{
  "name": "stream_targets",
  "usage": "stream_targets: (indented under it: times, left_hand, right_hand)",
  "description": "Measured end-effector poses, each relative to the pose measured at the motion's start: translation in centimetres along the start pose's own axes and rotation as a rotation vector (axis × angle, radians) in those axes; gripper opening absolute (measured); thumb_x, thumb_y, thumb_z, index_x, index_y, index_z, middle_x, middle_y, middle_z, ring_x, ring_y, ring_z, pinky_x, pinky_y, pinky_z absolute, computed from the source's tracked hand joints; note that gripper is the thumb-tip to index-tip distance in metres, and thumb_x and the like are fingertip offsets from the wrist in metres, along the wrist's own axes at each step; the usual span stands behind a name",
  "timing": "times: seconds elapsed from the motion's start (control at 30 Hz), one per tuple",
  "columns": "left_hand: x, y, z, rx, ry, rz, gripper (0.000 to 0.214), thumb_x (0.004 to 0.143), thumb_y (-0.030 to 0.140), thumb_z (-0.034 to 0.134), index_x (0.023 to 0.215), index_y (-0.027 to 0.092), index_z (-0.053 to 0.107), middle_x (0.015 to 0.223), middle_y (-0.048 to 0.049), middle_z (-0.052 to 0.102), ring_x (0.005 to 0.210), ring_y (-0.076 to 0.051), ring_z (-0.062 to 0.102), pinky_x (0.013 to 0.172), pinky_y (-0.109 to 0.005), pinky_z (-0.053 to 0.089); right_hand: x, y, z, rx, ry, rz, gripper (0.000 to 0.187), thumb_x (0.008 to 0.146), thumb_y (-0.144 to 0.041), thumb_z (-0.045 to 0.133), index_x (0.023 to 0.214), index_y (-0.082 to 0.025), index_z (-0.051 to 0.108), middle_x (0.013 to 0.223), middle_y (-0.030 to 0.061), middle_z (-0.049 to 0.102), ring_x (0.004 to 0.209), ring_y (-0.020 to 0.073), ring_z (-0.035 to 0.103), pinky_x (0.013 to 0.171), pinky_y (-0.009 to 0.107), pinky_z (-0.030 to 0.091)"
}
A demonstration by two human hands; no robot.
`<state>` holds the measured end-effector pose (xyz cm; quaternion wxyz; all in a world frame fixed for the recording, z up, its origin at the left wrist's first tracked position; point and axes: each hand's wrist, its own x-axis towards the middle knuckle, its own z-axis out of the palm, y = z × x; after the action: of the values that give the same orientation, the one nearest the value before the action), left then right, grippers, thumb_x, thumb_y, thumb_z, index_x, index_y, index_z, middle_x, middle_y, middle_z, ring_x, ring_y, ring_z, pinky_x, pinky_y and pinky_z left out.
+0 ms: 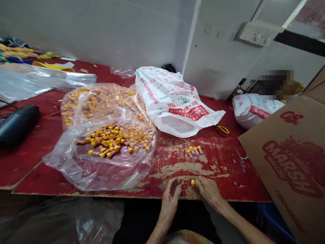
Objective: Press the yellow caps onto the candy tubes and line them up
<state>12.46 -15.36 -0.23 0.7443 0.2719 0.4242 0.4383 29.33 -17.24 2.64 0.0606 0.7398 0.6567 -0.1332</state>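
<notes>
At the table's front edge, my right hand (208, 190) pinches a small tube (193, 182) whose yellow cap shows between the fingertips. My left hand (172, 195) is just beside it, fingers curved and apart, with nothing visible in it. Beyond my hands, several yellow-capped tubes with red-and-white wraps (195, 151) lie in a row, apparently in clear film. To the left, an open clear plastic bag (101, 178) holds a loose heap of the same capped tubes (110, 139). A fuller clear bag of them (83, 101) sits behind it.
A white printed sack (172, 98) lies at the back, with yellow-handled scissors (222, 131) near its corner. A cardboard box (291, 159) leans at the right, before another white sack (254, 108). A dark device (19, 127) and plastic sheets (22, 81) occupy the left.
</notes>
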Motion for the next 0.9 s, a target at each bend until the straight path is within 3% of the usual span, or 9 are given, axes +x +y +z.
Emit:
stream_targets:
  times: [0.1, 0.2, 0.27, 0.37, 0.47, 0.57, 0.7, 0.8, 0.9]
  left_hand:
    - [-0.3, 0.0, 0.3, -0.215, -0.038, -0.072, 0.050, 0.067, 0.040, 0.080, 0.108, 0.019, 0.060, 0.110, -0.0109, 0.065, 0.103, -0.023, 0.061, 0.086, -0.029, 0.049]
    - [0.0, 0.4, -0.2, -0.405, 0.049, -0.078, 0.046, 0.063, 0.034, 0.083, 0.100, 0.018, 0.061, 0.090, -0.0058, 0.068, 0.088, -0.019, 0.064, 0.077, -0.025, 0.052]
    - [0.5, 0.8, -0.9, -0.441, 0.113, -0.081, 0.047, 0.061, 0.030, 0.084, 0.099, 0.017, 0.060, 0.079, -0.0038, 0.067, 0.076, -0.017, 0.065, 0.070, -0.026, 0.054]
    - [0.8, 1.5, -2.1, -0.418, 0.156, -0.090, 0.049, 0.061, 0.027, 0.083, 0.102, 0.016, 0.059, 0.076, -0.0042, 0.066, 0.062, -0.015, 0.062, 0.058, -0.025, 0.053]
    - [0.8, 1.8, -2.8, -0.421, 0.163, -0.091, 0.048, 0.062, 0.028, 0.082, 0.101, 0.015, 0.058, 0.074, -0.0037, 0.065, 0.058, -0.014, 0.060, 0.052, -0.023, 0.050]
    - [0.7, 1.8, -3.0, -0.419, 0.157, -0.100, 0.048, 0.061, 0.028, 0.082, 0.101, 0.015, 0.057, 0.073, -0.0035, 0.065, 0.058, -0.014, 0.059, 0.051, -0.024, 0.050]
    - [0.6, 1.8, -2.9, -0.419, 0.137, -0.093, 0.050, 0.060, 0.029, 0.082, 0.101, 0.015, 0.057, 0.074, -0.0033, 0.065, 0.059, -0.014, 0.060, 0.052, -0.023, 0.049]
    - [0.6, 1.8, -3.0, -0.423, 0.123, -0.101, 0.048, 0.061, 0.029, 0.082, 0.100, 0.015, 0.057, 0.074, -0.0031, 0.064, 0.059, -0.014, 0.060, 0.051, -0.023, 0.049]
    - [0.7, 1.8, -2.9, -0.424, 0.120, -0.109, 0.049, 0.060, 0.029, 0.082, 0.100, 0.015, 0.057, 0.074, -0.0034, 0.064, 0.059, -0.015, 0.060, 0.050, -0.023, 0.049]
  right_hand:
    - [-1.1, -4.0, 0.9, 0.308, 0.217, -0.208, 0.033, 0.098, -0.022, 0.029, 0.114, -0.020, 0.059, 0.106, 0.0062, 0.066, 0.095, 0.0154, 0.062, 0.082, 0.025, 0.046]
    - [0.2, -5.4, 0.9, 0.425, 0.345, -0.404, 0.026, 0.094, -0.021, 0.038, 0.107, -0.021, 0.060, 0.100, 0.0065, 0.063, 0.093, 0.0179, 0.058, 0.083, 0.029, 0.045]
    - [2.6, -4.2, 0.1, 0.293, 0.396, -0.298, 0.023, 0.091, -0.017, 0.041, 0.099, -0.021, 0.063, 0.097, 0.0065, 0.060, 0.090, 0.0181, 0.055, 0.081, 0.029, 0.044]
    - [7.0, -1.5, -1.1, 0.015, 0.461, 0.003, 0.023, 0.089, -0.018, 0.045, 0.107, -0.016, 0.061, 0.103, 0.0113, 0.057, 0.096, 0.0234, 0.051, 0.086, 0.035, 0.040]
    - [10.0, -0.4, -1.3, -0.054, 0.450, 0.056, 0.023, 0.089, -0.020, 0.046, 0.106, -0.012, 0.060, 0.106, 0.0165, 0.055, 0.101, 0.0292, 0.048, 0.090, 0.042, 0.036]
    - [10.7, -0.9, -0.8, -0.068, 0.412, 0.048, 0.024, 0.090, -0.019, 0.043, 0.107, -0.009, 0.058, 0.108, 0.0197, 0.054, 0.103, 0.0311, 0.047, 0.093, 0.046, 0.032]
    - [8.4, -1.3, -0.9, -0.034, 0.280, -0.055, 0.022, 0.091, -0.021, 0.043, 0.108, -0.015, 0.057, 0.110, 0.0126, 0.059, 0.101, 0.0244, 0.052, 0.089, 0.034, 0.035]
    - [5.8, -0.2, -1.8, 0.001, 0.136, -0.133, 0.022, 0.095, -0.028, 0.039, 0.097, -0.021, 0.059, 0.090, 0.0010, 0.066, 0.079, 0.0137, 0.059, 0.069, 0.022, 0.039]
    - [4.1, 1.1, -2.4, -0.034, 0.029, -0.119, 0.025, 0.092, -0.028, 0.044, 0.077, -0.020, 0.063, 0.071, 0.0000, 0.065, 0.065, 0.0136, 0.060, 0.058, 0.022, 0.036]
